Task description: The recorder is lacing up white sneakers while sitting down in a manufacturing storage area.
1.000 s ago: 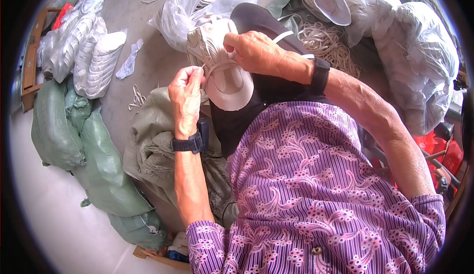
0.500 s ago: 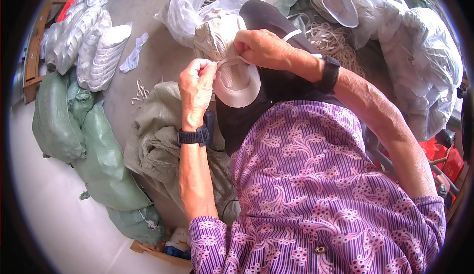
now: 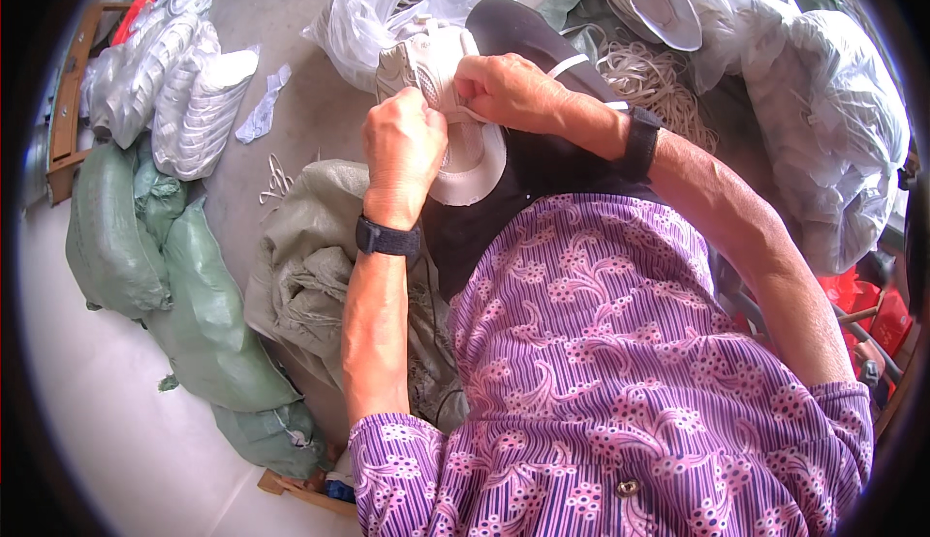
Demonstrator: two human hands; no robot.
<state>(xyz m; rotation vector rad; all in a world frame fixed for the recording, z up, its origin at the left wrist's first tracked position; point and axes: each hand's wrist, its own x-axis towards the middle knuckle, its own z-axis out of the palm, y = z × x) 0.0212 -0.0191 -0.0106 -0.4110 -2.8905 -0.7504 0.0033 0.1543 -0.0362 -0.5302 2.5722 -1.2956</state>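
Note:
A cream sneaker point(image 3: 475, 164) rests on my dark-covered lap, its toe toward me. A pale shoelace point(image 3: 463, 114) crosses its front between my hands. My left hand point(image 3: 402, 140) is closed against the shoe's left side, back of the hand up, hiding its fingertips and whatever they hold. On the other side, my right hand point(image 3: 504, 90) is closed at the right edge of the tongue, pinching the shoelace. Beyond my right hand is a dark, rounded pad point(image 3: 528, 33) with white laces lying across it.
A heap of loose laces point(image 3: 649, 77) lies to the right, beside nested white shoe parts point(image 3: 659, 4) and bulging clear plastic bags point(image 3: 823, 130). Green sacks point(image 3: 208, 295) line the left, with bagged pale stacks point(image 3: 199, 101) beyond. A beige sack point(image 3: 310, 256) lies near my left forearm.
My left hand has moved up and right from beside the toe, turning its back upward over the shoe's left side. My right hand and the shoe have shifted only slightly.

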